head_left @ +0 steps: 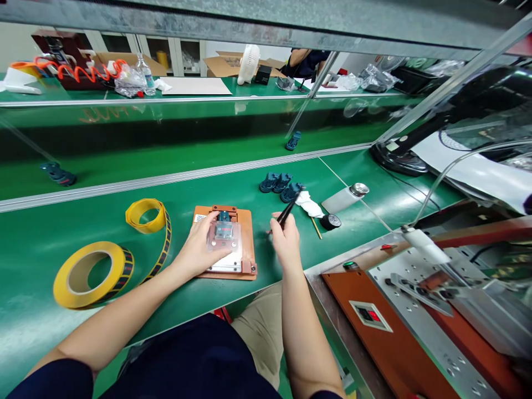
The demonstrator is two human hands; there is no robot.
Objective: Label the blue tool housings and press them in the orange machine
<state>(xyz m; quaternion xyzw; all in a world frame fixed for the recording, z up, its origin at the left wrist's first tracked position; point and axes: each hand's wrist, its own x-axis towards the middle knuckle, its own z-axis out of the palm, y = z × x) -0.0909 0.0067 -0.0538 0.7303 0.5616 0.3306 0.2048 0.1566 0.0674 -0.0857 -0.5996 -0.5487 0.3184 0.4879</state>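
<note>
My left hand (199,249) grips a clear plastic plate (235,233) between thumb and fingers. The plate lies over a dark teal plastic part (224,216), seated in an orange-brown fixture (246,238) with a white block. Through the plate's window shows the part's face with small red lettering. In my right hand (286,238), just right of the fixture, are black tweezers (290,207), tips pointing up and away. Whether the tips hold anything is too small to tell. Close beyond them sit several teal plastic parts (279,183).
Two yellow label rolls (68,277) lie at left, one strip trailing near my left forearm. White tissue (310,205), a thin stick (316,228), a metal-topped bottle (341,198) and a black round gauge-like object (331,221) are at right. A press machine (436,299) borders the bench.
</note>
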